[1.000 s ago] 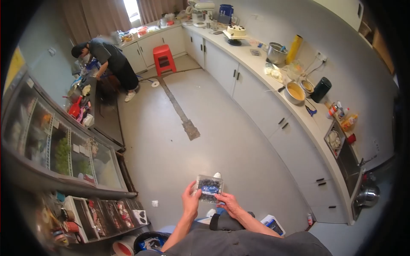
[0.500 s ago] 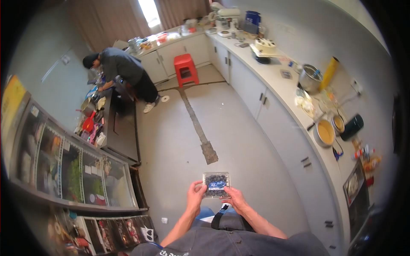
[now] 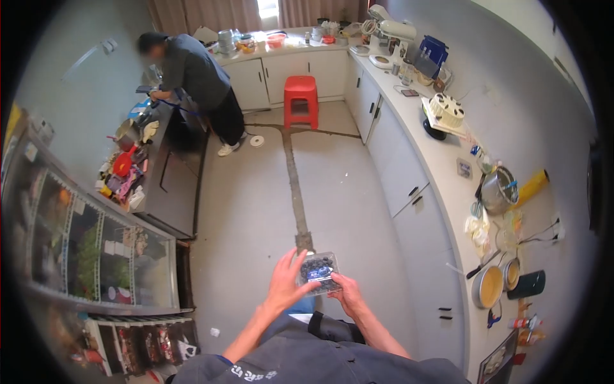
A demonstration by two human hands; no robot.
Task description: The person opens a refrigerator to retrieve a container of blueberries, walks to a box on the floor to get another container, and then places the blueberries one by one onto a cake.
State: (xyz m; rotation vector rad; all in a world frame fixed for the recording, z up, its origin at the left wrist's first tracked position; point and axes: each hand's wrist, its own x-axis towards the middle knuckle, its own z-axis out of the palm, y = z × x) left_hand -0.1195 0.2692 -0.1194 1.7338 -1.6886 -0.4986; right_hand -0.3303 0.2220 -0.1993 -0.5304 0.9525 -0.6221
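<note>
Item 1: clear plastic box [image 3: 320, 274] of dark round berries, with a blue label across its middle – lifted clear of any table, above the grey floor [image 3: 256, 198], in front of the wearer's body.

Item 2: left hand [image 3: 284, 281], bare; fingers spread along the box's left edge, thumb over its lower left corner. How firm this hold is, one cannot tell.

Item 3: right hand [image 3: 349, 296], bare; fingers closed on the box's lower right corner, thumb on the front, the rest partly hidden.

Item 4: long white table [image 3: 441, 169] at the right, carrying, from far to near: white stand mixer [image 3: 394, 30] near the far corner; white round cake [image 3: 447, 111] with dark pieces on top, near the front edge; silver metal pot [image 3: 499, 192], wide-mouthed; yellow cylinder [image 3: 533, 187], tilted, beside the pot toward the wall edge; round metal pan [image 3: 489, 287] with tan contents, near the front edge.

Item 5: red plastic stool [image 3: 300, 102], upright on the floor before the far cupboards.
</note>
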